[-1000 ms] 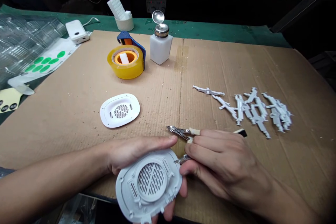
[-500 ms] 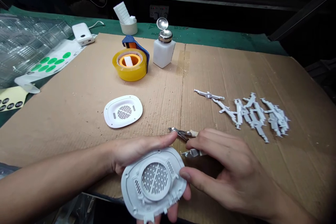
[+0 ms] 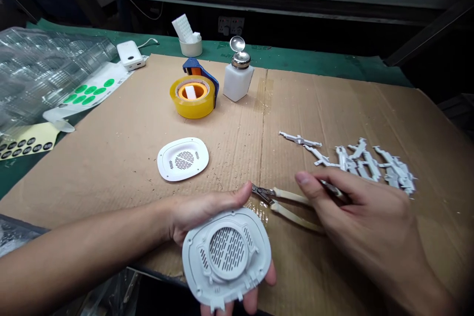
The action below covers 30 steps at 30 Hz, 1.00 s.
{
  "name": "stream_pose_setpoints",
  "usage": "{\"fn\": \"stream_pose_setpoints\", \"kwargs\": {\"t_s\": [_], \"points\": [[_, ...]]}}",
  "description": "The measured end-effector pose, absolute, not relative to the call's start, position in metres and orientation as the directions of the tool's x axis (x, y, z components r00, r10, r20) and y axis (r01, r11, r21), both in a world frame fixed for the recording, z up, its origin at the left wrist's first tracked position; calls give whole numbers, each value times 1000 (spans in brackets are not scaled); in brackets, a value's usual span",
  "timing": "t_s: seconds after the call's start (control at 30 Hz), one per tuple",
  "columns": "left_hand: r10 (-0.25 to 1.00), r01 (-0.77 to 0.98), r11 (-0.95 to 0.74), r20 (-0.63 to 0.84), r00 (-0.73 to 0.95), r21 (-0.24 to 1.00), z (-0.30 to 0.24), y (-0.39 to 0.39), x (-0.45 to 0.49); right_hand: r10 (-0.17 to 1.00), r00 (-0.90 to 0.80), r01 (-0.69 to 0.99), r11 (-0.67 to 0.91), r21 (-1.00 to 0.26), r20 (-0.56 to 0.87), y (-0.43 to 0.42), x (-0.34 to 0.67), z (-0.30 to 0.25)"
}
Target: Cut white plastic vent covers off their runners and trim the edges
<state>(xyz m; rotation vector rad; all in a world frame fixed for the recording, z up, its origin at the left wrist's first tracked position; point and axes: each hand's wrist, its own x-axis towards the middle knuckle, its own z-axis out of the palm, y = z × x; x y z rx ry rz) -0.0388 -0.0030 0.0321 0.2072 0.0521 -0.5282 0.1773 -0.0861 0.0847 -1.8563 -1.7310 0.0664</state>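
The near edge of the cardboard sheet (image 3: 237, 150) runs just below my left wrist, with a dark gap beyond it; its far edge meets a green tabletop (image 3: 296, 57). A broad stretch of bare cardboard reaches from the pliers (image 3: 263, 194) back to the roll of yellow tape (image 3: 193, 107) and the white bottle (image 3: 237, 83). On the right, a scatter of small white plastic parts (image 3: 370, 165) lies just beyond my right hand (image 3: 374, 222). The pliers lie between my hands, their pale handles running toward my right knuckles.

My left hand (image 3: 202, 212) holds the pale grey cover (image 3: 227, 252) low in front of me, over the near edge, thumb along its top and fingers underneath. The cover is a rounded oval, ribbed side up: a raised ring surrounds a slotted grille, with a small slotted vent on either side, screw holes near the rim and little tabs along the lower edge. A similar white cover (image 3: 183, 159) lies flat farther off. My right hand is curled around a slim dark tool (image 3: 336, 191), mostly hidden by my fingers.
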Motion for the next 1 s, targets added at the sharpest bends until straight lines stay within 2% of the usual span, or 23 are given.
{"fn": "stream_pose_setpoints", "kwargs": {"t_s": [0.17,0.33,0.47,0.53,0.73,0.87,1.0], "points": [[-485,498,845,-111,867,194,31,-5,-38,916,177,939,-47,-341,361,-87,191,81],[-478,504,847,-176,861,168,34,-6,-37,910,87,992,-43,-117,404,-85,195,72],[-477,502,844,-163,864,191,31,-4,-36,936,127,992,-128,-20,327,-82,195,68],[-471,493,839,-146,870,231,30,-3,-36,945,139,990,-144,-5,297,-82,197,66],[-442,465,797,-153,884,385,38,2,-35,967,60,997,-49,-52,248,-87,202,61],[-392,435,788,-190,900,435,41,4,-34,964,57,995,-75,59,261,-85,198,65],[-326,389,790,-212,921,474,41,3,-33,966,-85,996,76,50,243,-83,200,62]]}}
